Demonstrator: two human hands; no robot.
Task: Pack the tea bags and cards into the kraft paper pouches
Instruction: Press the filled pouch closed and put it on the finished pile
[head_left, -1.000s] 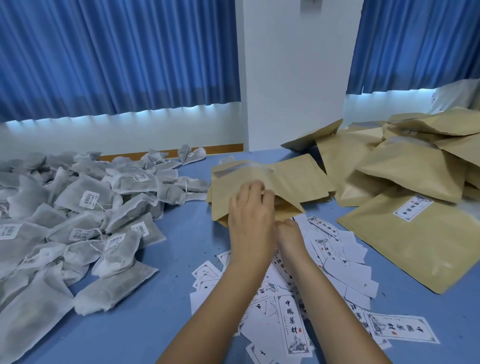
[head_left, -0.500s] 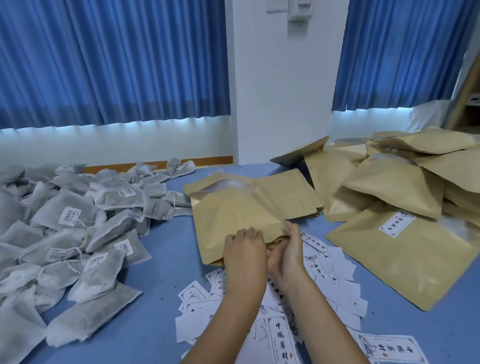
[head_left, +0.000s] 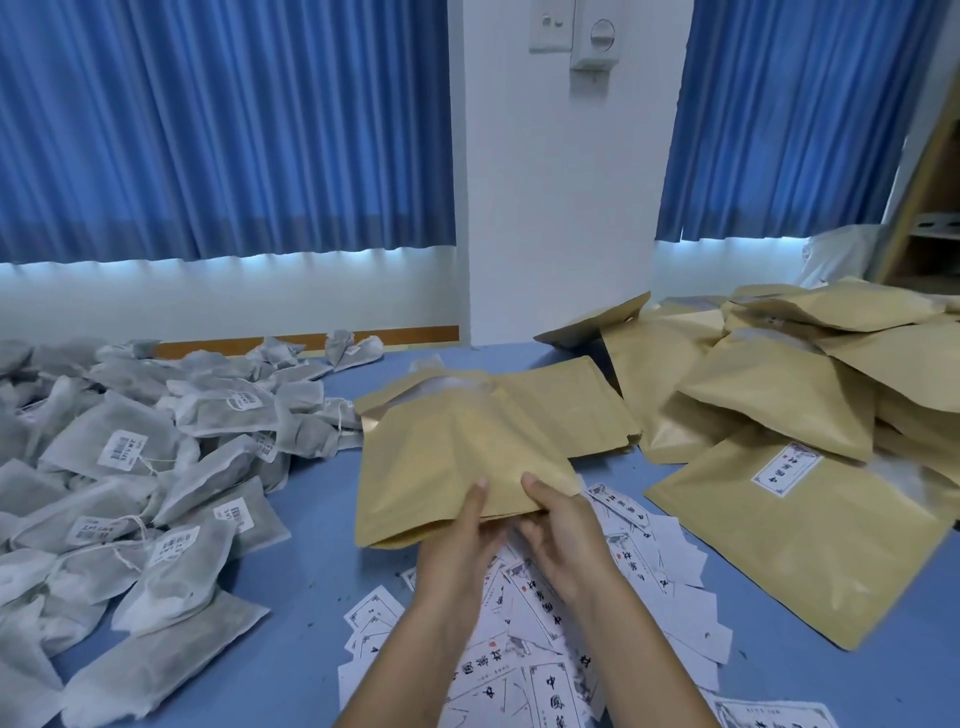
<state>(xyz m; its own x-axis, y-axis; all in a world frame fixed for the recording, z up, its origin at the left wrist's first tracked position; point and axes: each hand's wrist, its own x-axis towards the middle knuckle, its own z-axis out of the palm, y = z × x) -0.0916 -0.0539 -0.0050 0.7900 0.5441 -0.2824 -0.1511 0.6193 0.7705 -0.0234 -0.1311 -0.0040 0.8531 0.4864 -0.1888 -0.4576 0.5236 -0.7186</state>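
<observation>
A kraft paper pouch (head_left: 447, 457) is lifted over the blue table, its near edge held by both hands. My left hand (head_left: 460, 556) grips that edge with the thumb on top. My right hand (head_left: 563, 535) pinches the same edge just to the right. Under the pouch lies a short stack of flat pouches (head_left: 566, 410). White printed cards (head_left: 524, 644) are scattered beneath my forearms. A large heap of grey tea bags (head_left: 135, 478) with white labels covers the left of the table.
A pile of bulging kraft pouches (head_left: 789, 395) fills the right side, one with a white label (head_left: 787, 470). Bare blue table (head_left: 311, 530) shows between tea bags and cards. Blue curtains and a white wall pillar stand behind.
Both hands have drawn the top pouch off the stack toward me and raised its near edge. The camera has tilted upward, so everything sits lower in the view.
</observation>
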